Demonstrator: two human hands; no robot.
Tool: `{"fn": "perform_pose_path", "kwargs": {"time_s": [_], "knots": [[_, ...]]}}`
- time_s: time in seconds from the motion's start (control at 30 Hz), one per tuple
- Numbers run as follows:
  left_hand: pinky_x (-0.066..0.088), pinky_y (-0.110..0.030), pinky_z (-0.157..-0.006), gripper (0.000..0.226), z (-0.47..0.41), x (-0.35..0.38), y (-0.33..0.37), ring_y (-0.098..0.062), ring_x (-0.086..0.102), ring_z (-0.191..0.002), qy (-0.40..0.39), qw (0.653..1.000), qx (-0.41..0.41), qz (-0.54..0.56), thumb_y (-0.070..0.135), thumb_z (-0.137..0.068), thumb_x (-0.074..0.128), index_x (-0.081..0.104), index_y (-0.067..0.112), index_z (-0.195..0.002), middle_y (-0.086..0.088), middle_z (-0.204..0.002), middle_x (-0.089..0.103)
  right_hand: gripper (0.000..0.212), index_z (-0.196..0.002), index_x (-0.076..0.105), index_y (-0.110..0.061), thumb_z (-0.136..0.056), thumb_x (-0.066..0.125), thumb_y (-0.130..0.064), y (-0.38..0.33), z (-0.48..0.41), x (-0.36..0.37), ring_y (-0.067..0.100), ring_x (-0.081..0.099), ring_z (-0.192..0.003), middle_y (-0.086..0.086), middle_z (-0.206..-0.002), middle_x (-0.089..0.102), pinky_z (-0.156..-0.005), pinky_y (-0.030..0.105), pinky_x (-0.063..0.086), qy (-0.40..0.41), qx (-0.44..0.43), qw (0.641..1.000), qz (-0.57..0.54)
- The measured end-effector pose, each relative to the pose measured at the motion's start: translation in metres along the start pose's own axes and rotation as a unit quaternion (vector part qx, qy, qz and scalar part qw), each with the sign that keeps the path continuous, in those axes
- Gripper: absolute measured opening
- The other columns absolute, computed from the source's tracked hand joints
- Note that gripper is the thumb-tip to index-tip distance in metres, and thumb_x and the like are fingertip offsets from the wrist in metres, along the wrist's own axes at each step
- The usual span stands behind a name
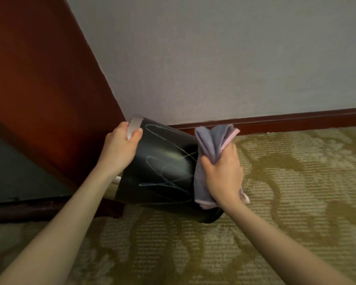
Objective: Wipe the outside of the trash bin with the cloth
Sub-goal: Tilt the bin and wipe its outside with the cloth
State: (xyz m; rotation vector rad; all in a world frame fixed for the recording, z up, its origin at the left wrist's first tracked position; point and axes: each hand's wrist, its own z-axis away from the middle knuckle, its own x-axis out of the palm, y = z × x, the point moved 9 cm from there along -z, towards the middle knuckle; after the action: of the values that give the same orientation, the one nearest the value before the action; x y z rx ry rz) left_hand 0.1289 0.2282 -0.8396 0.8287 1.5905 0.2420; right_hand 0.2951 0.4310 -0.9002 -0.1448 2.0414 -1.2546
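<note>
In the corner by the wall, above the carpet (275, 192), the black trash bin (162, 167) is tilted. The left hand (119, 149) grips its rim, and the right hand (222, 177) holds the bunched cloth (212, 145) against its side.

No legible text or labels.
</note>
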Motion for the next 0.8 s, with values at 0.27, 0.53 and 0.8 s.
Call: {"fn": "perform_pose_path", "kwargs": {"time_s": [0.27,0.53,0.8], "knots": [[0.046,-0.036,-0.067,0.041,-0.007,0.001,0.003,-0.026,0.059,-0.086,-0.001,1.000,0.011,-0.024,0.043,-0.093,0.045,0.057,0.007,-0.109,-0.010,-0.097,0.062,0.060,-0.130,0.041,-0.010,-0.079,0.067,-0.025,-0.002,0.008,0.005,0.017,0.055,-0.096,0.006,-0.117,0.051,-0.073,0.025,0.041,-0.022,-0.049,0.998,-0.042],[0.036,-0.025,-0.050,0.045,0.004,-0.004,0.002,-0.013,0.055,-0.066,0.013,0.999,0.032,-0.024,0.041,-0.100,0.027,0.056,0.008,-0.093,-0.003,-0.075,0.057,0.036,-0.100,0.052,-0.012,-0.077,0.065,-0.037,0.006,-0.053,0.012,0.034,0.060,-0.085,0.013,-0.099,0.061,-0.063,0.031,0.036,-0.037,-0.003,0.998,0.046],[0.032,-0.022,-0.045,0.039,0.015,-0.001,0.010,-0.015,0.053,-0.058,0.009,0.998,0.055,-0.014,0.037,-0.100,0.028,0.052,0.011,-0.084,-0.005,-0.069,0.054,0.044,-0.105,0.055,-0.008,-0.075,0.065,-0.038,0.044,-0.112,0.041,0.037,0.060,-0.090,0.020,-0.104,0.063,-0.066,0.032,0.037,-0.143,0.080,0.979,0.118]]}}
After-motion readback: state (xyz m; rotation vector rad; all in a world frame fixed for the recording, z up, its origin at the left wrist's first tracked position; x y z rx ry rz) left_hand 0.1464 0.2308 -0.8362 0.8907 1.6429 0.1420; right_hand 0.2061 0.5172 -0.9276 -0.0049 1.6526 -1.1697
